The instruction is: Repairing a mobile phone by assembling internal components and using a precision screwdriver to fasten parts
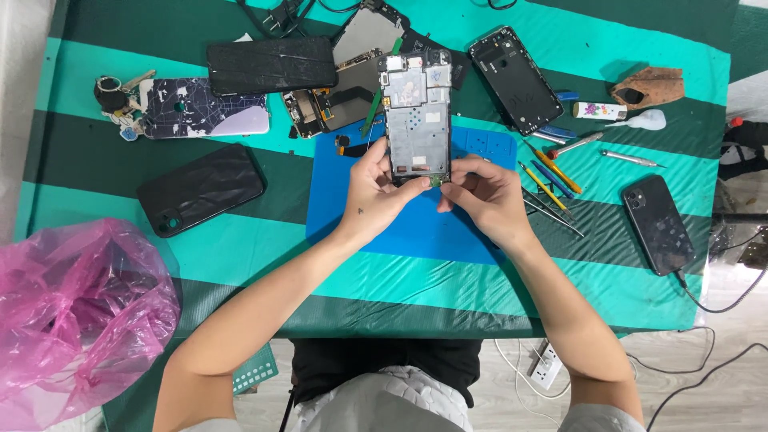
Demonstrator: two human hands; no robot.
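Note:
An opened phone frame (416, 112) with bare circuit parts lies lengthwise over the top edge of a blue work mat (416, 228). My left hand (374, 190) grips its lower left corner, thumb on the near end. My right hand (486, 196) pinches at the frame's lower right corner, fingertips touching a small part there. Both hands rest on the mat.
Other phones and back covers lie around: a black screen (272, 64), a patterned case (204, 108), a black phone (200, 190), a black shell (514, 78), a phone on a cable (658, 224). Screwdrivers and tweezers (552, 180) sit right of the mat. A pink plastic bag (76, 308) is at the near left.

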